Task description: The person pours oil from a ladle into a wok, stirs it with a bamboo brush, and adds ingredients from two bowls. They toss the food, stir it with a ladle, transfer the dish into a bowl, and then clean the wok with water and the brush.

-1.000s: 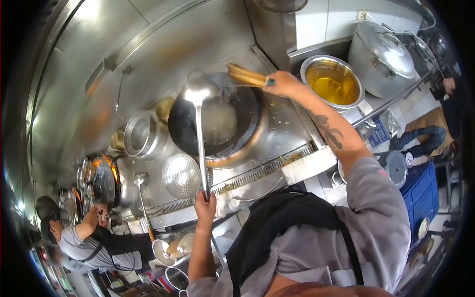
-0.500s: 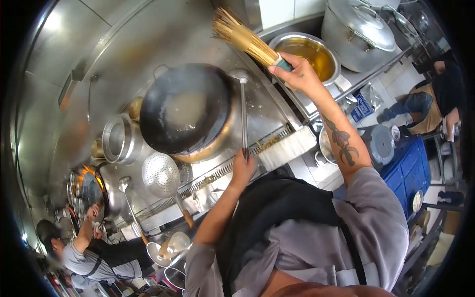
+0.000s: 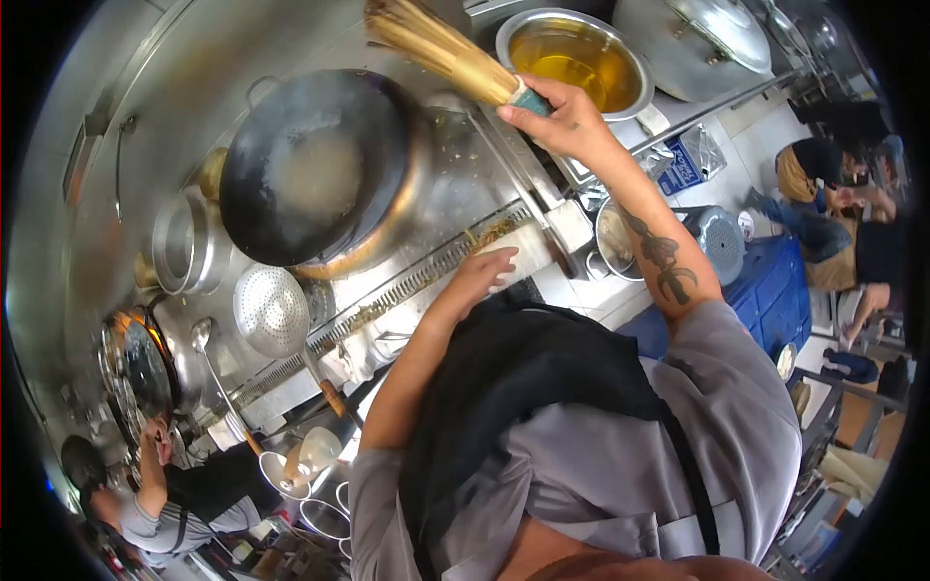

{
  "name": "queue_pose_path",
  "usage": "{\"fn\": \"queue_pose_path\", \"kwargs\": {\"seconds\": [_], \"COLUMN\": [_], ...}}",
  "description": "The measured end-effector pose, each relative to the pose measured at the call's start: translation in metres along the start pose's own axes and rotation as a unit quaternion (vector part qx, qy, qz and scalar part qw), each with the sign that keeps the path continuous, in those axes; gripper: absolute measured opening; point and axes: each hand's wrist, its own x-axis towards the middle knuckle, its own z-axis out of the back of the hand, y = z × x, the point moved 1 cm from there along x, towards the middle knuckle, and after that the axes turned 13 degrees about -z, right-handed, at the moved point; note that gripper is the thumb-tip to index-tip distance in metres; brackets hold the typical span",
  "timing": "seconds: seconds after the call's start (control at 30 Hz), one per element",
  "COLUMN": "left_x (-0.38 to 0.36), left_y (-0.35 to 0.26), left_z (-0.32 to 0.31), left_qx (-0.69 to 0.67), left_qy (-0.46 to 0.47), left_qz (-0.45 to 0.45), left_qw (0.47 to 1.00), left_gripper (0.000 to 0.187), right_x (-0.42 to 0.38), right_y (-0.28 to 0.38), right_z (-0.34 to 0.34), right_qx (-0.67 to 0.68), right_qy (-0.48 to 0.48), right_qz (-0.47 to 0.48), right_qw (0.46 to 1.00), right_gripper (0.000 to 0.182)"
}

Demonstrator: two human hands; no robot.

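My right hand [image 3: 557,116] grips the green-wrapped handle of a bamboo brush [image 3: 446,53], its bristles pointing to the upper left above the steel stove. Over the towel at the stove's front edge is my left hand [image 3: 481,276], its fingers apart and holding nothing. A dark wok [image 3: 315,165] with a little cloudy liquid and steam sits on the burner to the left of both hands. Just beyond my right hand stands a steel bowl of yellow oil [image 3: 581,73]. The metal ladle's handle is no longer in my left hand.
A perforated skimmer [image 3: 271,310] and a ladle [image 3: 203,334] lie left of my left arm. Steel strainers [image 3: 179,247] stand beside the wok. A lidded pot [image 3: 678,48] is at the upper right, above a blue cabinet [image 3: 765,300]. Another person [image 3: 184,523] works at lower left; several more stand at right.
My left hand has let go of the ladle handle and opened. My right hand still holds the brush. The view has shifted, so the wok appears further up and left.
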Motion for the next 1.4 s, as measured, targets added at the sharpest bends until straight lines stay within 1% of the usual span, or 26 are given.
{"fn": "queue_pose_path", "kwargs": {"seconds": [0.03, 0.13, 0.17, 0.23, 0.27, 0.37, 0.43, 0.5, 0.53, 0.57, 0.6, 0.63, 0.67, 0.7, 0.73, 0.77, 0.83, 0.87, 0.93, 1.03, 1.1, 1.17, 1.23, 1.27, 1.37, 1.4], "left_x": [-0.012, -0.068, -0.088, -0.127, -0.147, -0.213, -0.254, -0.289, -0.312, -0.339, -0.371, -0.390, -0.406, -0.418, -0.427, -0.430, -0.430, -0.429, -0.426, -0.427, -0.428, -0.429, -0.430, -0.429, -0.434, -0.436], "left_y": [-0.012, -0.038, -0.042, -0.047, -0.050, -0.042, -0.007, 0.048, 0.084, 0.131, 0.208, 0.200, 0.212, 0.228, 0.240, 0.249, 0.258, 0.261, 0.265, 0.271, 0.274, 0.268, 0.266, 0.266, 0.268, 0.274], "left_z": [0.002, 0.009, 0.012, 0.016, 0.017, 0.024, 0.029, 0.029, 0.023, 0.020, 0.007, -0.021, -0.042, -0.062, -0.080, -0.093, -0.105, -0.108, -0.105, -0.097, -0.091, -0.082, -0.074, -0.072, -0.065, -0.063], "left_qx": [-0.005, -0.025, -0.025, 0.010, 0.009, 0.049, -0.053, -0.116, -0.048, 0.025, 0.221, 0.172, 0.139, 0.095, 0.052, 0.019, -0.017, -0.025, -0.039, -0.057, -0.069, -0.079, -0.093, -0.104, -0.142, -0.164], "left_qy": [0.013, -0.003, -0.031, -0.074, -0.098, -0.180, -0.299, -0.440, -0.478, -0.509, -0.504, -0.516, -0.526, -0.539, -0.549, -0.557, -0.561, -0.560, -0.560, -0.560, -0.561, -0.564, -0.569, -0.574, -0.599, -0.611], "left_qz": [0.033, -0.006, -0.019, -0.052, -0.064, -0.091, -0.028, -0.022, 0.061, 0.143, 0.132, 0.211, 0.237, 0.233, 0.231, 0.230, 0.225, 0.223, 0.213, 0.202, 0.196, 0.188, 0.181, 0.178, 0.174, 0.176], "left_qw": [0.999, 1.000, 0.999, 0.996, 0.993, 0.978, 0.952, 0.890, 0.875, 0.848, 0.824, 0.812, 0.805, 0.804, 0.801, 0.798, 0.797, 0.797, 0.800, 0.801, 0.802, 0.800, 0.797, 0.792, 0.768, 0.754], "left_gripper": [0.040, 0.040, 0.040, 0.038, 0.038, 0.038, 0.038, 0.035, 0.034, 0.034, 0.033, 0.029, 0.028, 0.028, 0.028, 0.028, 0.027, 0.027, 0.027, 0.026, 0.026, 0.026, 0.026, 0.026, 0.026, 0.026], "right_x": [0.003, 0.014, 0.022, 0.036, 0.039, 0.050, 0.063, 0.083, 0.084, 0.084, 0.084, 0.068, 0.057, 0.051, 0.056, 0.073, 0.116, 0.119, 0.127, 0.080, 0.065, 0.106, 0.144, 0.162, 0.133, 0.112], "right_y": [0.006, 0.055, 0.062, 0.079, 0.087, 0.091, 0.087, 0.078, 0.072, 0.079, 0.088, 0.094, 0.096, 0.095, 0.102, 0.099, 0.075, 0.067, 0.057, 0.036, 0.066, 0.052, 0.059, 0.038, -0.001, 0.031], "right_z": [-0.007, -0.038, -0.053, -0.085, -0.104, -0.176, -0.244, -0.320, -0.336, -0.350, -0.363, -0.348, -0.328, -0.310, -0.303, -0.308, -0.335, -0.348, -0.375, -0.341, -0.288, -0.264, -0.259, -0.264, -0.264, -0.245], "right_qx": [0.000, -0.181, -0.177, -0.342, -0.385, -0.458, -0.505, -0.542, -0.544, -0.540, -0.532, -0.527, -0.546, -0.551, -0.606, -0.609, -0.626, -0.626, -0.536, -0.557, -0.607, -0.661, -0.653, -0.638, -0.651, -0.626], "right_qy": [0.009, 0.116, 0.136, 0.132, 0.190, 0.297, 0.367, 0.307, 0.312, 0.315, 0.314, 0.327, 0.353, 0.357, 0.377, 0.376, 0.291, 0.291, 0.217, 0.257, 0.279, 0.258, 0.206, 0.167, 0.163, 0.184], "right_qz": [0.005, -0.016, 0.006, 0.268, 0.253, 0.320, 0.347, 0.287, 0.298, 0.258, 0.216, 0.250, 0.279, 0.299, 0.257, 0.265, 0.216, 0.217, 0.109, 0.178, 0.140, 0.097, 0.058, 0.070, 0.129, 0.150], "right_qw": [1.000, 0.976, 0.975, 0.891, 0.867, 0.774, 0.700, 0.728, 0.719, 0.737, 0.756, 0.744, 0.707, 0.693, 0.652, 0.646, 0.691, 0.690, 0.809, 0.769, 0.731, 0.698, 0.726, 0.748, 0.730, 0.743], "right_gripper": [0.050, 0.051, 0.051, 0.050, 0.048, 0.048, 0.034, 0.020, 0.020, 0.020, 0.019, 0.021, 0.022, 0.026, 0.027, 0.027, 0.028, 0.028, 0.025, 0.028, 0.028, 0.026, 0.026, 0.029, 0.029, 0.031]}}
